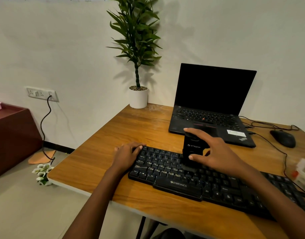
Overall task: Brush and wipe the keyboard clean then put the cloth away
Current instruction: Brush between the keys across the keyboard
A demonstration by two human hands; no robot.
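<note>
Fingers [196, 132] of your right hand [219, 152] are curling round a black brush [193, 149], the forefinger hooking over its far top and the thumb pressing its near side. You are holding it upright with its bristle end touching the keys. Your wrist is arching above the keyboard [226, 188], which is lying slantwise along the near part of the table [127, 125]. Your left hand [126, 152] is resting palm down at the keyboard's far left corner, its fingers relaxed and nearly straight, gripping nothing, the forearm reaching in from the near edge. Beyond the brush, a laptop [212, 107] is standing open with a dark screen, and a mouse [283, 138] is lying to its right.
</note>
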